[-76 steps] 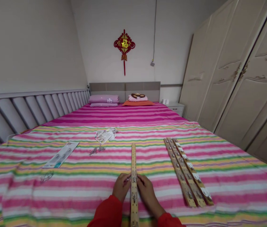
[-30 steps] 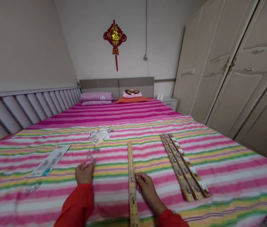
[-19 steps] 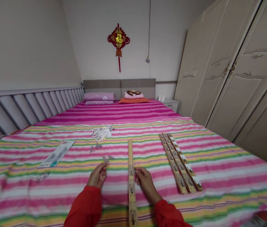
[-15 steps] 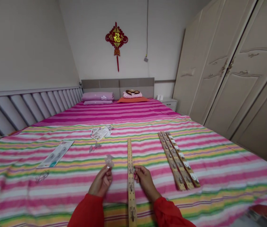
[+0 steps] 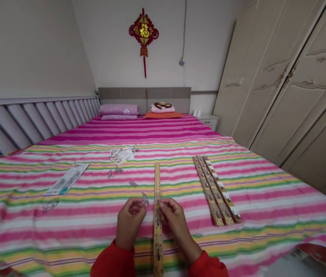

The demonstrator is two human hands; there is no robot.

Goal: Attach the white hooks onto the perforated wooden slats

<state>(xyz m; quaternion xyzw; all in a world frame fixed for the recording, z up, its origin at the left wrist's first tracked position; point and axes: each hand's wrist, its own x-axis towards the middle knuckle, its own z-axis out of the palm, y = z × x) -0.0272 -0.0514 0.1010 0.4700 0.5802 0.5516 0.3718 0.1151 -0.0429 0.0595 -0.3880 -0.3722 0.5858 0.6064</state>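
A long, narrow wooden strip (image 5: 157, 227) with rows of small holes lies lengthwise in front of me, with metal hooks fixed along its near part. My left hand (image 5: 130, 218) is closed in a pinch on a small clear-backed hook (image 5: 145, 199), just left of the strip and apart from it. My right hand (image 5: 176, 219) is closed, its thumb and finger at the strip's right edge; the fingertips cover part of the strip. Beyond the left hand, a loose clear hook (image 5: 133, 184) lies on the striped sheet.
To the right lie three wooden strips (image 5: 217, 196) with metal hooks and white round pieces. At left are a flat hook package (image 5: 69, 179) and a tangle of thin rings (image 5: 50, 205). More clear hooks (image 5: 116, 170) and packaging (image 5: 122, 154) lie farther back.
My left hand has moved right with the clear hook, closer to the strip. Another clear hook behind it now shows separately on the sheet. My right fingertips have come onto the strip's edge.
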